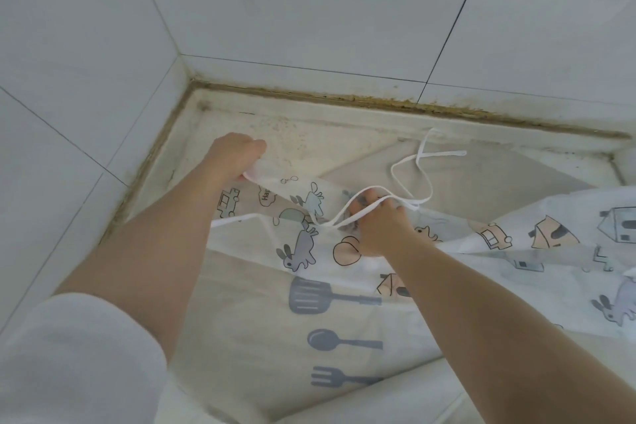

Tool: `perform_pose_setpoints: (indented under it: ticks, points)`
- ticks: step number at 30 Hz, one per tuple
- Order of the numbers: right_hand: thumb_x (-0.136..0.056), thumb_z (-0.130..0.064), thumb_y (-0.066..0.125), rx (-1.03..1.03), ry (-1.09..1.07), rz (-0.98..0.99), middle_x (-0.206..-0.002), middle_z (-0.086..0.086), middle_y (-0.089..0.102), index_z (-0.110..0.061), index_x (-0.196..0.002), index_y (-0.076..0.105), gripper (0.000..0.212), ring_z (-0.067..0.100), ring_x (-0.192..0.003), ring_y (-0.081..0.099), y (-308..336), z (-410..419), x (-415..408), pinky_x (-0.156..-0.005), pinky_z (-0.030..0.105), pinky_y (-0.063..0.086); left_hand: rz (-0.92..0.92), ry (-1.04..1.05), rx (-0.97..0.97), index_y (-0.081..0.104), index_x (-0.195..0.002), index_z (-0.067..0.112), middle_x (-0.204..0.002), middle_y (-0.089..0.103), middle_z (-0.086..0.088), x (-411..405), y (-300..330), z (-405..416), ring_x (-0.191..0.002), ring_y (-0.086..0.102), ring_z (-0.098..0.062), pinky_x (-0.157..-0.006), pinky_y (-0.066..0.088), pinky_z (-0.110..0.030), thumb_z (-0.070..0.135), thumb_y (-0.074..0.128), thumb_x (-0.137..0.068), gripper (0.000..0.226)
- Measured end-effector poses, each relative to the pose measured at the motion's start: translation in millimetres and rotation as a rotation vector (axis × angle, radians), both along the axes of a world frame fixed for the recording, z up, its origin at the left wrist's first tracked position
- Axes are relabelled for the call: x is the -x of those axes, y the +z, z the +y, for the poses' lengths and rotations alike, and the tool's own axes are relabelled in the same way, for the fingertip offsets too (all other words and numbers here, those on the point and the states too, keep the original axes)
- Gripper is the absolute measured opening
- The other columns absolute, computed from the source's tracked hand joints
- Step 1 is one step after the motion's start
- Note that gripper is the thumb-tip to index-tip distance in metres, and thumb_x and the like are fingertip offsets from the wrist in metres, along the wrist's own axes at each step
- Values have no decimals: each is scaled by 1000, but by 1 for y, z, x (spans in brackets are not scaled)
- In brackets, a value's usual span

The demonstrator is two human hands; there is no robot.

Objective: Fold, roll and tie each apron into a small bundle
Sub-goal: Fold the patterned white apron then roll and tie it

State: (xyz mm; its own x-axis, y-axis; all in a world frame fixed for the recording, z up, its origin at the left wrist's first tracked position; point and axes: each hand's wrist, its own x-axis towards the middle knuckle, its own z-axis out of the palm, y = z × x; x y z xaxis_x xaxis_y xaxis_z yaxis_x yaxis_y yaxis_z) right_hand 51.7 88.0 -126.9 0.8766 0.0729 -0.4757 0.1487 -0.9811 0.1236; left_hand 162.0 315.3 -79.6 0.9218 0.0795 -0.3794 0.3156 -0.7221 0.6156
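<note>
A thin white apron (516, 251) printed with rabbits, cars and houses lies spread over the counter, running off to the right. My left hand (234, 157) grips its top left corner and holds it slightly off the surface. Near the middle of the apron's upper edge, my right hand (382, 224) holds the fabric together with a white tie strap (409, 165), which loops away toward the back wall. A second apron (327, 341), printed with a grey spatula, spoon and fork, lies flat underneath.
The work surface is a pale counter (282, 134) set into a corner of white tiled walls (309, 10), with a dirty brown seam along the back and left edges. My white sleeve (79, 354) fills the lower left.
</note>
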Motion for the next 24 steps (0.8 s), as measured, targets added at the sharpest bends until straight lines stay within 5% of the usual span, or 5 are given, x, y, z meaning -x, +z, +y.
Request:
perform_pose_setpoints:
  ticks: [7, 10, 14, 18, 24]
  points:
    - [-86, -51, 47, -124, -87, -6, -137, 7, 28, -23, -136, 35, 58, 32, -125, 41, 0, -3, -5, -97, 43, 43, -169, 313, -9, 41, -53, 12, -56, 40, -4, 13, -17, 8, -61, 42, -24, -52, 29, -28, 28, 63, -83, 40]
    - [-88, -55, 42, -130, -121, -26, -137, 8, 30, -22, -135, 36, 58, 31, -124, 42, -1, -4, -2, -98, 41, 42, -231, 577, 328, 51, -81, 15, -75, 46, 2, 24, -16, -1, -64, 46, -18, -51, 33, -20, 17, 68, -80, 17]
    - [-89, -59, 38, -114, -151, -43, -136, 7, 33, -22, -133, 38, 58, 30, -124, 41, -3, -1, -1, -96, 40, 40, -196, 893, 680, 45, -118, 9, -93, 60, -4, 29, -17, -8, -68, 51, -12, -65, 41, -19, 18, 60, -88, 35]
    - [-90, -59, 36, -120, -158, -71, -135, 5, 36, -23, -131, 40, 54, 28, -125, 42, 1, 0, 5, -92, 37, 39, -204, 906, 454, 45, -84, 12, -86, 53, -3, 30, -23, -7, -80, 44, -18, -65, 36, -18, 14, 51, -89, 8]
    - [-89, -50, 43, -181, -211, -59, -136, 2, 37, -27, -126, 44, 44, 27, -124, 43, -1, -6, 11, -92, 38, 40, -289, 767, 238, 51, -72, 4, -70, 50, -5, 41, -7, -1, -69, 49, -23, -59, 36, -30, 28, 40, -95, 36]
